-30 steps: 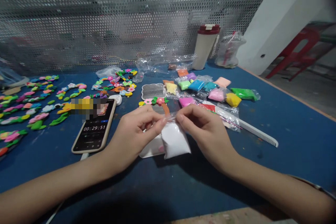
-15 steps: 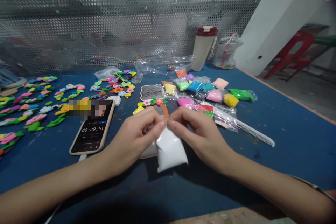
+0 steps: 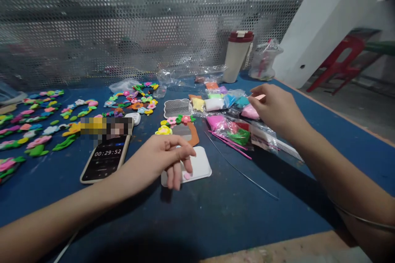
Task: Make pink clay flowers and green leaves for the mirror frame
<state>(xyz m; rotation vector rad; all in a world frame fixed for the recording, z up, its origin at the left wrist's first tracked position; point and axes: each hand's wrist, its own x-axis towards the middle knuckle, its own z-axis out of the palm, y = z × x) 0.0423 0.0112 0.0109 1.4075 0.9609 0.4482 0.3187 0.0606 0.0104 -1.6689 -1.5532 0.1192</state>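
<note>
My left hand (image 3: 173, 159) hovers over a white plastic tray (image 3: 202, 163), its fingers loosely bent and apart, holding nothing I can see. A small pink piece of clay (image 3: 187, 176) lies on the tray under the fingertips. My right hand (image 3: 273, 109) is open above the clay packets at the right, thumb apart from the fingers. Nearest to it are a peach packet (image 3: 261, 97), partly hidden, and a pink packet (image 3: 249, 111). A white clay packet (image 3: 214, 104) lies among the others. Behind the tray is a brown frame piece (image 3: 194, 134) decorated with clay flowers (image 3: 186, 119).
A phone (image 3: 108, 154) showing a timer lies at the left, beside several clay-flower pieces (image 3: 46, 129). Pink sticks (image 3: 231, 146), a thin wire (image 3: 240, 172) and a white comb (image 3: 290, 150) lie to the right. A tumbler (image 3: 236, 57) stands at the back.
The white clay packet has left my hands and lies among the other packets. My right hand has moved right and away over the packets; my left hand has lowered and loosened over the tray.
</note>
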